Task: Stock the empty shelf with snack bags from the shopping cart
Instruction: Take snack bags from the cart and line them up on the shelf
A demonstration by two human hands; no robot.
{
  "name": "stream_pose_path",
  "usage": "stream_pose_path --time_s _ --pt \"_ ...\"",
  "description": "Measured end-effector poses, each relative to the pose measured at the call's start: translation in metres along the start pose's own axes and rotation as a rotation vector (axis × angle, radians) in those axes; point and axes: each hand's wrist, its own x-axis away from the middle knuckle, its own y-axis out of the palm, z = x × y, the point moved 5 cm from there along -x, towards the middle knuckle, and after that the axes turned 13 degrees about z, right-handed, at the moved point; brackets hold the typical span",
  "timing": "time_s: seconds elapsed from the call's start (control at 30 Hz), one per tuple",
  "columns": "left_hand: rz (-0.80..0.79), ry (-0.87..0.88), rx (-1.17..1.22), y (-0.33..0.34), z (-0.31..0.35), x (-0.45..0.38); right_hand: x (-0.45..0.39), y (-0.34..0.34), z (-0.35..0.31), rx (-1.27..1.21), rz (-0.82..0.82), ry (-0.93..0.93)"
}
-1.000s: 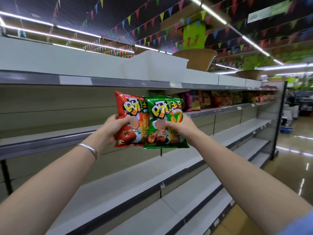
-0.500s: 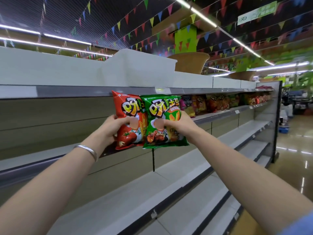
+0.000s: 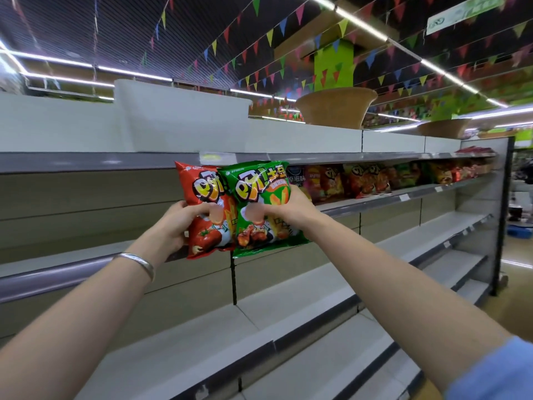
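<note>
Gripping the red snack bag (image 3: 206,210) in the left hand (image 3: 173,226) and the green snack bag (image 3: 264,206) in the right hand (image 3: 291,209), the person has carried both nearer the empty shelf (image 3: 86,256), so placement looks imminent.

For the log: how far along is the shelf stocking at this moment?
Done: a row of snack bags already stands on the shelf further right. In hand: the left hand grips a red bag and the right hand a green bag, both raised in front of the shelf, not yet set down. Left: the shelf's bare near stretch and the bare shelves below. The cart is out of view.
</note>
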Motion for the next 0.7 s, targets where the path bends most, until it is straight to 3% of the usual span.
stream_pose_path --time_s 0.33,0.7 --pt "0.114 0.029 -0.045 0.057 0.005 0.017 -0.03 -0.041 0.031 -0.081 -0.116 -0.025" --pt "0.145 0.056 -0.117 0.031 0.023 -0.004 -0.057 -0.011 0.018 -0.146 -0.099 -0.116"
